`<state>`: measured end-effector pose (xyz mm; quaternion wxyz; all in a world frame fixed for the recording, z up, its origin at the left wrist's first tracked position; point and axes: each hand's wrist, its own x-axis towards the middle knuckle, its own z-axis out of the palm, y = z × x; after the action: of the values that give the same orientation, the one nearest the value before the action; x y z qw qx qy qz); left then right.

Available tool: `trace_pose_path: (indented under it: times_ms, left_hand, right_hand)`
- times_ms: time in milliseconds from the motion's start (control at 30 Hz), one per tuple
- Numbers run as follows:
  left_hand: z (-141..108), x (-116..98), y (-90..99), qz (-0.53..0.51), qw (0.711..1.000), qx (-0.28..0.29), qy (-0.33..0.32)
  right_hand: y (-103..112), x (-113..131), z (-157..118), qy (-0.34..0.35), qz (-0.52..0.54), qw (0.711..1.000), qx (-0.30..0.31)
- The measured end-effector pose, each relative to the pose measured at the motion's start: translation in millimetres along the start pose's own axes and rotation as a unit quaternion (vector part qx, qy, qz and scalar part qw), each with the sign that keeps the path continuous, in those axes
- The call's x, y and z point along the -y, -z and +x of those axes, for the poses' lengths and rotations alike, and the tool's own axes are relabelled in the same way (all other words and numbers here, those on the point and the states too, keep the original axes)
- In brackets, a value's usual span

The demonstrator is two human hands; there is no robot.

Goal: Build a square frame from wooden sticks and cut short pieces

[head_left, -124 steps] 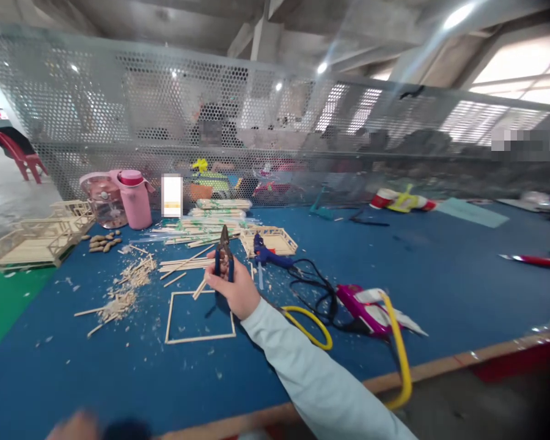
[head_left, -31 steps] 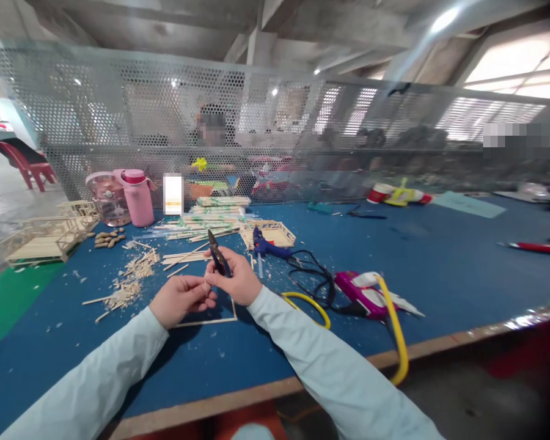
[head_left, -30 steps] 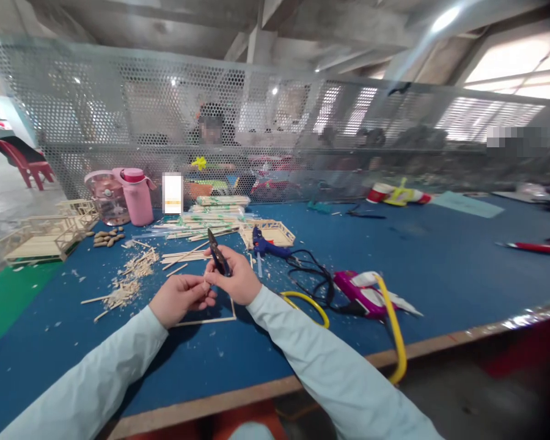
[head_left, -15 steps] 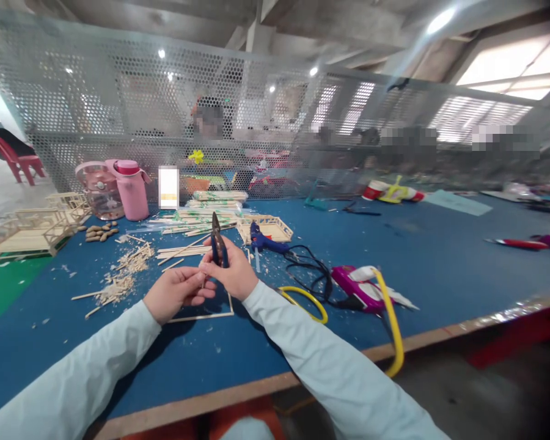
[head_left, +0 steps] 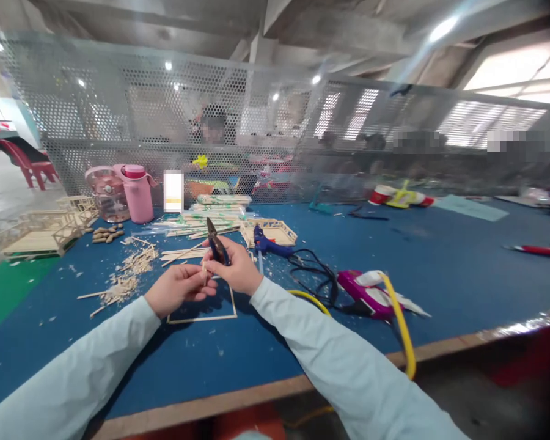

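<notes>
My right hand [head_left: 238,266] is wrapped round a pair of dark-handled pliers [head_left: 217,244], whose jaws point up and away from me. My left hand [head_left: 178,288] is closed in a pinch on a short, pale wooden stick [head_left: 204,269]; the right fingertips meet it there too. Both hands are close together above the blue table. Below them lies a thin rectangular frame of wooden sticks [head_left: 206,319], partly hidden by the hands. Loose long sticks [head_left: 183,253] lie just behind, and a heap of short cut pieces [head_left: 135,263] is to the left.
A blue glue gun [head_left: 272,244] with a black cord lies beyond my right hand, near a small stick tray [head_left: 279,232]. A magenta tool [head_left: 364,293] with a yellow hose lies right. Pink bottles [head_left: 140,198] and stick models [head_left: 41,235] stand left. Perforated screening [head_left: 174,116] closes the back.
The camera view has shifted slightly, so the scene sits a little further right and lower. The pliers tilt more to the left, and the small stick between the fingertips now stands more visibly upright.
</notes>
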<state>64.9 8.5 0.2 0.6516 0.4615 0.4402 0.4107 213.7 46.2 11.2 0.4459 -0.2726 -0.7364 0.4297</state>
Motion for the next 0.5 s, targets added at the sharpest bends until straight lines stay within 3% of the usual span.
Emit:
trace_pose_path:
  times_ms: [133, 267, 400, 500]
  left_hand:
    - [-6, 5, -0.7, -0.012, 1.0, -0.011, -0.006]
    - [-5, 3, 1.8, -0.024, 0.998, -0.036, -0.044]
    - [-5, -1, 7.3, -0.009, 0.996, -0.053, -0.072]
    - [-4, -3, 9.4, 0.007, 0.995, -0.055, -0.078]
  right_hand:
    - [0, 0, -5, 0.009, -0.025, 1.0, 0.015]
    - [21, -3, -4, 0.013, -0.096, 0.994, 0.044]
    - [40, -2, -5, 0.041, -0.277, 0.956, 0.088]
    - [41, 1, -8, 0.039, -0.357, 0.924, 0.135]
